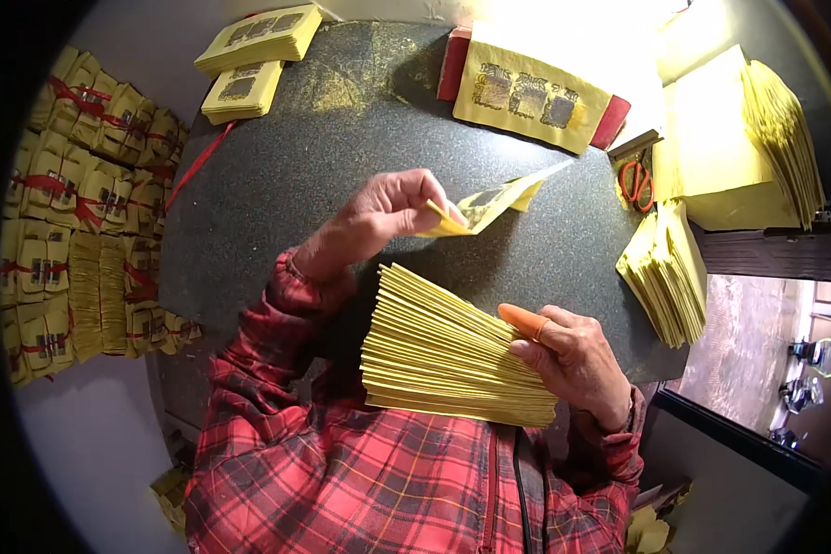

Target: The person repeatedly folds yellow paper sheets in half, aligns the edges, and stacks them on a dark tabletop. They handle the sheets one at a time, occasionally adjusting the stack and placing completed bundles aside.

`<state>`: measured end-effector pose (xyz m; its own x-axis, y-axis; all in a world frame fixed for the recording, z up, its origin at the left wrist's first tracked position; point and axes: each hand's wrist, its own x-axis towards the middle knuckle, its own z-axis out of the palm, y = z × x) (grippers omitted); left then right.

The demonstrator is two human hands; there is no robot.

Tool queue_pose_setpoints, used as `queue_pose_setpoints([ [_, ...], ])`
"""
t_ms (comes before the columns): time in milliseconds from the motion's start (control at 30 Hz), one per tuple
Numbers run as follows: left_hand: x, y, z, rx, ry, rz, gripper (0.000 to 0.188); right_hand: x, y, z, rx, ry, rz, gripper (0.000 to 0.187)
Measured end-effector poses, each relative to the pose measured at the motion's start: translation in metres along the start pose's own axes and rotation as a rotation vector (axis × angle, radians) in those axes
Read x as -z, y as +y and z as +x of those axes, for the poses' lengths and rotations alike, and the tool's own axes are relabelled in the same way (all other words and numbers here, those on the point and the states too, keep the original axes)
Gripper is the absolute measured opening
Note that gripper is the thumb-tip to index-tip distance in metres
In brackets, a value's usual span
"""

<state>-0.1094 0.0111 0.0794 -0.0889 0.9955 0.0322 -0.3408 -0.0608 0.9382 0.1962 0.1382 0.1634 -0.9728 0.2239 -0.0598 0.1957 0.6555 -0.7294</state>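
Note:
My left hand (383, 217) is closed, thumb and fingers pinching one end of a folded yellow paper sheet (499, 205) with dark print. The sheet hangs above the dark speckled tabletop (277, 194), its far end lifted toward the right. Below it, a thick fanned bundle of folded yellow papers (448, 355) rests against my front at the table's near side. My right hand (577, 358) grips this bundle at its right end, with an orange finger cot (523, 321) covering one fingertip. The bundle spreads wider toward the left.
Printed yellow stacks (258, 42) lie at the far left, near a red ribbon (198, 166). A printed yellow pad (526, 97) lies over a red block at the back. Red-handled scissors (635, 185), a folded stack (667, 272) and larger sheets (716, 138) stand right. Tied bundles (92, 194) are piled left.

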Motion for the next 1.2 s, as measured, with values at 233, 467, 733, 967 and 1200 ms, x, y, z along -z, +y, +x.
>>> queue_pose_setpoints([
  [233,-0.025,-0.019,-0.045,0.177,0.009,-0.313,0.007,0.01,-0.001,0.001,-0.073,0.081,0.126,0.054],
  [467,-0.037,-0.022,-0.06,0.165,0.044,-0.381,0.006,0.026,0.029,0.025,0.173,0.307,-0.071,0.075],
  [733,-0.036,-0.028,-0.065,0.076,0.047,-0.319,0.009,0.011,0.091,0.042,0.016,0.252,0.461,0.08],
  [967,-0.038,-0.028,-0.062,0.064,0.029,-0.297,0.016,0.008,0.109,0.069,0.134,0.347,0.498,0.079],
  [1200,-0.042,-0.028,-0.069,0.063,0.098,-0.336,0.036,-0.015,0.11,0.048,-0.079,0.189,0.918,0.097],
])
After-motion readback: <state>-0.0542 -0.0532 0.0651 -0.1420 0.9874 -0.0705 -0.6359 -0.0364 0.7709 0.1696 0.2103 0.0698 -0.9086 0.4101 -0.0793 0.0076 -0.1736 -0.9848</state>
